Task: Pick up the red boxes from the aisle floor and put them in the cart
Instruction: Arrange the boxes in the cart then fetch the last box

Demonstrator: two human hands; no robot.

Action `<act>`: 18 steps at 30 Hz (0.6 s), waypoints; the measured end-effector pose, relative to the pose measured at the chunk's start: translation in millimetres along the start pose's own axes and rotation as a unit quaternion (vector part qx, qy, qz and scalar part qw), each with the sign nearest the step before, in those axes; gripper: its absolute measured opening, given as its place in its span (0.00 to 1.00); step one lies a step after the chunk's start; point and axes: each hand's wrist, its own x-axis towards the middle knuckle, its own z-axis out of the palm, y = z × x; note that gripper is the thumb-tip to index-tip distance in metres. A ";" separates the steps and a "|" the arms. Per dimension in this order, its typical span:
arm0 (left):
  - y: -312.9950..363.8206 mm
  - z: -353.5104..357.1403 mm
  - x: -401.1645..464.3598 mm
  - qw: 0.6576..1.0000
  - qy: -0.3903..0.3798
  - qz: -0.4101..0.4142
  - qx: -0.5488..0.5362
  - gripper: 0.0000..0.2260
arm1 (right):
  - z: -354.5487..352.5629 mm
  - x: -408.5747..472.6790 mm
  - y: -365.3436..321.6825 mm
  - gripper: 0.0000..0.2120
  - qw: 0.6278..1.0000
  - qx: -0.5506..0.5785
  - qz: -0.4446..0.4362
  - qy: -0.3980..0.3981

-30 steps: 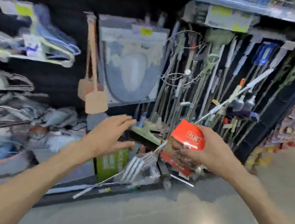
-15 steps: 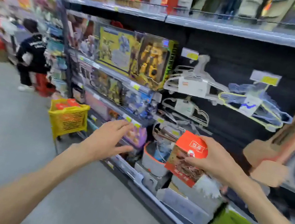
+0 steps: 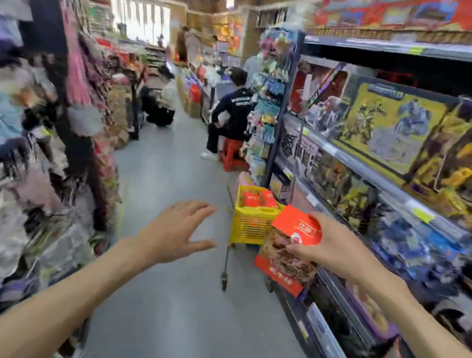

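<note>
A red box point(image 3: 290, 248) printed with a food picture is held tilted above the aisle floor point(image 3: 180, 311), the right hand point(image 3: 333, 246) gripping it with fingers point(image 3: 298, 248) clamped over its upper edge and face. Just beyond it stands a yellow cart point(image 3: 252, 222), parked beside the toy shelves point(image 3: 384, 186), with more red boxes point(image 3: 256, 198) lying inside. The left hand point(image 3: 178, 231) is raised over the floor, empty, its fingers spread apart. Boxed robot toys point(image 3: 392, 124) line the shelves at right; hanging goods on the left are blurred. Farther down the aisle, a person in dark clothes point(image 3: 233, 115) sits on a red stool point(image 3: 231, 154).
</note>
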 end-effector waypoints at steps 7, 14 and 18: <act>-112.0 23.8 96.7 0.997 -0.008 -0.067 0.028 0.37 | 20.2 204.9 3.7 0.34 0.996 -0.008 -0.076 -0.036; -231.1 40.8 193.5 0.991 0.011 -0.133 0.032 0.36 | 30.8 397.7 -9.7 0.30 0.992 -0.015 -0.121 -0.023; -305.8 59.7 246.7 0.989 0.023 -0.146 0.027 0.37 | 52.9 498.3 -15.5 0.29 0.992 -0.013 -0.122 -0.021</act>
